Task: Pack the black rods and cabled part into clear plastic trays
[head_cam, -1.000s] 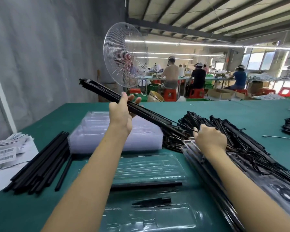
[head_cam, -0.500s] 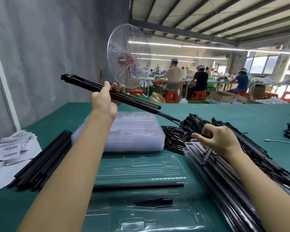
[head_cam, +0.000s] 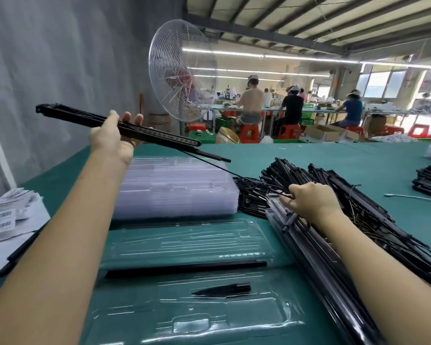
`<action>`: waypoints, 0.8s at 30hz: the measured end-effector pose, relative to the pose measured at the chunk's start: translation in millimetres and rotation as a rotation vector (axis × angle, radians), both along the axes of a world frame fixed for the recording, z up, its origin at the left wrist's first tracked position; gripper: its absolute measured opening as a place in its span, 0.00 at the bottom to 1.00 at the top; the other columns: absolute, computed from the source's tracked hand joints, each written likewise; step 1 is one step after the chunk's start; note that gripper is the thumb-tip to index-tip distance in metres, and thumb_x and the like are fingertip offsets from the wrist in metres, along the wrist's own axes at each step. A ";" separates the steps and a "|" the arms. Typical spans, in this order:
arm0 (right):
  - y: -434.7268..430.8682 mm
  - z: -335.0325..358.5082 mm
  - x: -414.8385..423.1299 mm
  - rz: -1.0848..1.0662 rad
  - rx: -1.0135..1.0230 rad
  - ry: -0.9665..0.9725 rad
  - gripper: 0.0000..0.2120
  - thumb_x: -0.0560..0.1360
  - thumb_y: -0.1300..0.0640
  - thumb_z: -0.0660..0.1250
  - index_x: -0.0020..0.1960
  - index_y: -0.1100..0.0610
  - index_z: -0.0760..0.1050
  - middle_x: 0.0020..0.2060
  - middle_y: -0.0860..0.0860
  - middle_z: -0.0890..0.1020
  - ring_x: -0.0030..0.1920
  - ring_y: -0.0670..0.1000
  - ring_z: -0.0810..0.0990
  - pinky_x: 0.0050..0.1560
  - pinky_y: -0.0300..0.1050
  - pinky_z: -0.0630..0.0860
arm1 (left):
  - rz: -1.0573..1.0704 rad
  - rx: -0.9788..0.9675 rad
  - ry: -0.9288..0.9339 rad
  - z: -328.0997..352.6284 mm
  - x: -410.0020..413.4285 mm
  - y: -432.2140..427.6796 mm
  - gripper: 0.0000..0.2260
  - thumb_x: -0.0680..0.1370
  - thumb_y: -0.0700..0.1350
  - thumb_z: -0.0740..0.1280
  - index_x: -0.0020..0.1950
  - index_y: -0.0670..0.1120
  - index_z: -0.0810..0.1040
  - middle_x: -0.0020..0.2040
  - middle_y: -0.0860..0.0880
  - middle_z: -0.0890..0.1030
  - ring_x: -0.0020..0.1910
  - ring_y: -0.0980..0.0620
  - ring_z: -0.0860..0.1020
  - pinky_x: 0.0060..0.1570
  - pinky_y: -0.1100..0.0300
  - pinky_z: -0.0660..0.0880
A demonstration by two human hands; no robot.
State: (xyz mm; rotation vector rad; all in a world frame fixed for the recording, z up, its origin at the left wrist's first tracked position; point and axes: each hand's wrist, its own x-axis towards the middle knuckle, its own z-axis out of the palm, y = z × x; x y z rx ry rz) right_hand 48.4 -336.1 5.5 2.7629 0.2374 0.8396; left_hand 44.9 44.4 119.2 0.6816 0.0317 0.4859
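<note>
Left hand (head_cam: 112, 140) is up off the bench (head_cam: 309, 155), gripping the cabled part (head_cam: 159, 136) about halfway along. Thumb over the top, fingers (head_cam: 130, 118) wrapped round the back, clamped on that long black bar. The bar slants, its far end high on the left and its near end dipping to the right, above the stack of empty clear trays (head_cam: 177, 190).

From the low end a thin cable (head_cam: 234, 174) runs down and across to the right hand (head_cam: 314, 202). That hand sits low at the edge of the big pile of black parts (head_cam: 358, 195), knuckles up. Its fingers (head_cam: 288, 199) are curled in and pinched on the cable near its end. A short black stick (head_cam: 290, 221) pokes out from under that hand; whether the hand holds it too, I cannot tell.

Down in front lies an open clear tray (head_cam: 184, 245), flat on the green bench. One long black rod (head_cam: 184, 268) lies across it from left to right. A short tapered black piece (head_cam: 222, 289) lies in the near half.

Along the right side of the tray lies a slanting row of filled trays (head_cam: 309, 245), packed with dark parts. It passes under the right forearm.

On the left, loose black rods (head_cam: 23, 247) peek out beside the left forearm, mostly hidden by it. Next to them sits a heap of barcode labels (head_cam: 3, 217).

Past the bench, a large wire-caged fan (head_cam: 182, 70) stands by the grey wall. Other workers sit at long tables with their backs to us.
</note>
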 end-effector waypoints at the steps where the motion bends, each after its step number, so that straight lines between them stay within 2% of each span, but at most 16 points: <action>1: -2.3 -1.5 1.2 -0.005 0.000 0.035 0.22 0.76 0.36 0.55 0.34 0.52 0.63 0.26 0.47 0.71 0.32 0.53 0.76 0.30 0.41 0.64 | -0.002 0.005 0.013 -4.3 -2.5 0.2 0.09 0.83 0.43 0.58 0.43 0.45 0.66 0.37 0.49 0.75 0.32 0.50 0.80 0.35 0.46 0.77; 3: -10.7 -5.6 2.3 -0.041 0.012 0.131 0.21 0.76 0.37 0.56 0.35 0.53 0.67 0.30 0.48 0.75 0.37 0.54 0.79 0.33 0.42 0.68 | -0.029 0.029 0.053 -19.0 -10.5 -2.5 0.09 0.83 0.43 0.58 0.42 0.44 0.66 0.38 0.48 0.76 0.33 0.50 0.82 0.33 0.47 0.78; 5: -20.9 -5.4 0.5 -0.149 0.009 0.231 0.18 0.76 0.40 0.58 0.42 0.54 0.73 0.42 0.51 0.81 0.44 0.55 0.80 0.37 0.44 0.70 | -0.100 0.085 0.103 -39.6 -23.0 -10.5 0.10 0.82 0.42 0.58 0.41 0.43 0.68 0.36 0.48 0.78 0.34 0.50 0.83 0.32 0.47 0.80; 7: -28.9 -3.2 -0.5 -0.243 0.009 0.237 0.18 0.75 0.40 0.61 0.48 0.54 0.76 0.47 0.52 0.81 0.46 0.55 0.81 0.39 0.45 0.70 | -0.209 0.110 0.145 -61.3 -35.5 -22.3 0.11 0.82 0.41 0.58 0.40 0.43 0.69 0.33 0.48 0.79 0.34 0.51 0.83 0.33 0.47 0.81; 9: -35.7 0.8 -1.6 -0.317 0.015 0.214 0.19 0.74 0.38 0.61 0.47 0.54 0.75 0.44 0.51 0.80 0.44 0.54 0.80 0.37 0.44 0.70 | -0.295 0.056 0.187 -79.5 -42.9 -32.2 0.13 0.82 0.41 0.58 0.38 0.44 0.69 0.28 0.49 0.78 0.31 0.52 0.82 0.35 0.47 0.81; 11: -45.9 6.3 -2.1 -0.346 0.035 0.230 0.22 0.73 0.36 0.61 0.39 0.55 0.70 0.37 0.48 0.76 0.36 0.51 0.76 0.33 0.41 0.68 | -0.336 -0.055 0.234 -94.3 -43.4 -38.0 0.13 0.81 0.40 0.57 0.36 0.44 0.68 0.27 0.50 0.76 0.29 0.55 0.79 0.40 0.49 0.81; 13: -58.5 12.0 -2.6 -0.290 0.103 0.378 0.25 0.73 0.36 0.62 0.32 0.56 0.67 0.30 0.48 0.74 0.30 0.48 0.72 0.30 0.41 0.67 | -0.320 -0.141 0.308 -104.2 -39.9 -39.6 0.13 0.81 0.38 0.56 0.36 0.44 0.67 0.30 0.49 0.74 0.31 0.55 0.77 0.42 0.56 0.81; 14: -64.1 14.5 -4.0 -0.256 0.167 0.481 0.26 0.73 0.37 0.63 0.30 0.57 0.66 0.27 0.49 0.74 0.28 0.48 0.72 0.31 0.41 0.68 | -0.295 -0.174 0.347 -108.3 -37.3 -38.6 0.13 0.81 0.36 0.55 0.36 0.44 0.66 0.30 0.48 0.73 0.29 0.55 0.76 0.38 0.60 0.81; 15: -69.1 16.9 -5.6 -0.239 0.235 0.563 0.26 0.72 0.37 0.64 0.29 0.57 0.66 0.26 0.49 0.74 0.28 0.49 0.73 0.31 0.41 0.69 | -0.269 -0.214 0.377 -112.2 -34.3 -36.8 0.14 0.80 0.35 0.54 0.35 0.44 0.66 0.29 0.48 0.73 0.27 0.55 0.76 0.36 0.62 0.80; 17: -76.1 21.4 -9.7 -0.246 0.357 0.633 0.24 0.71 0.38 0.67 0.28 0.56 0.68 0.24 0.50 0.76 0.28 0.51 0.76 0.31 0.40 0.70 | -0.238 -0.339 0.402 -118.4 -28.7 -30.0 0.13 0.80 0.34 0.52 0.37 0.43 0.65 0.30 0.49 0.70 0.25 0.55 0.73 0.48 0.62 0.79; 18: -76.9 23.9 -12.1 -0.266 0.383 0.644 0.23 0.70 0.40 0.68 0.28 0.56 0.70 0.25 0.49 0.77 0.30 0.52 0.77 0.32 0.40 0.71 | -0.239 -0.395 0.403 -119.8 -26.0 -26.1 0.12 0.80 0.34 0.51 0.39 0.43 0.65 0.32 0.49 0.69 0.26 0.55 0.72 0.51 0.61 0.78; 19: -75.9 26.3 -14.0 -0.297 0.373 0.651 0.22 0.70 0.40 0.68 0.28 0.56 0.72 0.26 0.49 0.79 0.32 0.51 0.78 0.35 0.40 0.72 | -0.245 -0.432 0.401 -120.1 -24.5 -22.8 0.11 0.80 0.34 0.51 0.40 0.43 0.65 0.34 0.49 0.69 0.26 0.55 0.71 0.46 0.61 0.79; 21: -69.7 32.6 -16.4 -0.408 0.275 0.637 0.23 0.69 0.36 0.66 0.30 0.55 0.74 0.31 0.48 0.80 0.37 0.50 0.78 0.42 0.43 0.74 | -0.253 -0.461 0.389 -118.4 -21.2 -19.8 0.11 0.81 0.34 0.50 0.40 0.42 0.66 0.36 0.48 0.70 0.28 0.55 0.72 0.33 0.59 0.80; 22: -64.6 36.3 -17.6 -0.488 0.217 0.617 0.25 0.70 0.32 0.64 0.34 0.55 0.75 0.37 0.48 0.80 0.41 0.50 0.78 0.46 0.45 0.73 | -0.255 -0.456 0.380 -116.2 -20.0 -20.4 0.12 0.81 0.34 0.50 0.40 0.42 0.66 0.37 0.48 0.71 0.30 0.55 0.72 0.37 0.59 0.80; 23: -59.9 39.8 -18.4 -0.568 0.177 0.593 0.28 0.71 0.30 0.59 0.40 0.56 0.75 0.45 0.50 0.80 0.47 0.52 0.78 0.49 0.47 0.72 | -0.258 -0.437 0.376 -113.3 -19.4 -22.1 0.12 0.81 0.34 0.50 0.40 0.43 0.66 0.36 0.48 0.71 0.31 0.55 0.72 0.45 0.58 0.79; 24: -55.5 42.3 -19.2 -0.629 0.171 0.565 0.28 0.74 0.31 0.56 0.48 0.56 0.75 0.54 0.52 0.78 0.54 0.55 0.77 0.51 0.49 0.71 | -0.262 -0.407 0.377 -110.1 -19.3 -24.8 0.12 0.81 0.34 0.51 0.40 0.43 0.66 0.36 0.48 0.71 0.32 0.55 0.72 0.52 0.56 0.77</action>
